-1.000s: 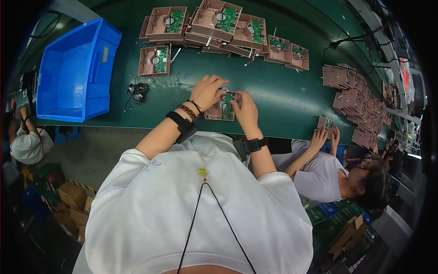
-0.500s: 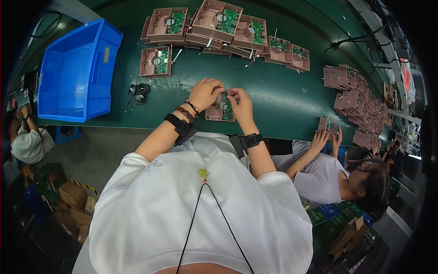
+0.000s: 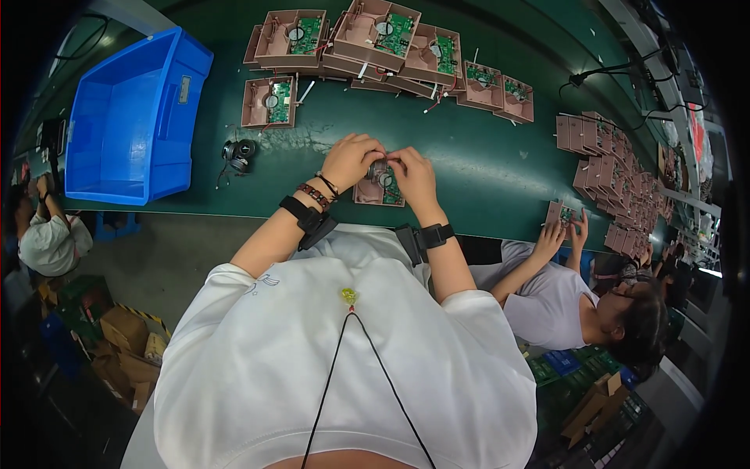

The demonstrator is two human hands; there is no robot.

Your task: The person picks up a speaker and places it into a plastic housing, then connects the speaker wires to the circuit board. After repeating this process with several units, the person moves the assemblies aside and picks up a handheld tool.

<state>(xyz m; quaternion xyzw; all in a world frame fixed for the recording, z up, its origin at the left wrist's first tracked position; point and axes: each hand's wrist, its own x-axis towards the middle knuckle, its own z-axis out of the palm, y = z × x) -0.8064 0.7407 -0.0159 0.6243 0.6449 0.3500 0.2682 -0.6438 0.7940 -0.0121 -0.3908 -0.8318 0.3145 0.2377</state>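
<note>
A pinkish-brown plastic housing point(image 3: 366, 195) with a green circuit board point(image 3: 390, 192) inside lies near the table's front edge, before my body. My left hand point(image 3: 354, 162) is over its far left part, thumb and fingertips pinched together. Opposite it, my right hand point(image 3: 413, 177) pinches at the far right part, and the fingertips of both hands nearly meet above the far edge. Whatever they pinch is too small and too covered to make out. A round part shows on the board between the hands.
Similar housings with boards point(image 3: 375, 35) are stacked at the back, one standing alone point(image 3: 268, 102). At left are a blue bin point(image 3: 117, 133) and small black round parts with wires point(image 3: 237, 155). A co-worker point(image 3: 555, 305) handles a housing at right, near more stacks point(image 3: 613, 176).
Both hands stay over the same housing, with the fingertips slightly closer together. The right hand has turned a little. The whole view has shifted slightly.
</note>
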